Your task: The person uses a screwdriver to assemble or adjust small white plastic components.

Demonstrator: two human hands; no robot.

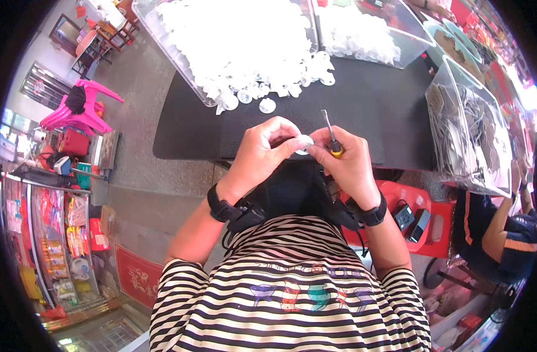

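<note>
Between both hands, at the near edge of the black table [362, 100], is a small round white plastic part [304, 144]. My left hand [265, 146] pinches it from the left with thumb and fingers. My right hand [346, 159] touches its right side with thumb and fingertip. Tucked in that same right hand is a screwdriver [329, 126], its metal shaft pointing up and away, its handle yellow and black. A single white part [267, 105] lies on the table beyond my hands, close to a big heap of similar white parts [239, 47].
The heap spills from a clear bin [186, 76] at the far side. Another clear bin [409, 50] holds more white pieces. At the right stands a clear bin of grey cables [471, 129]. A red stool [391, 205] carries black adapters; a person [503, 234] sits beyond it.
</note>
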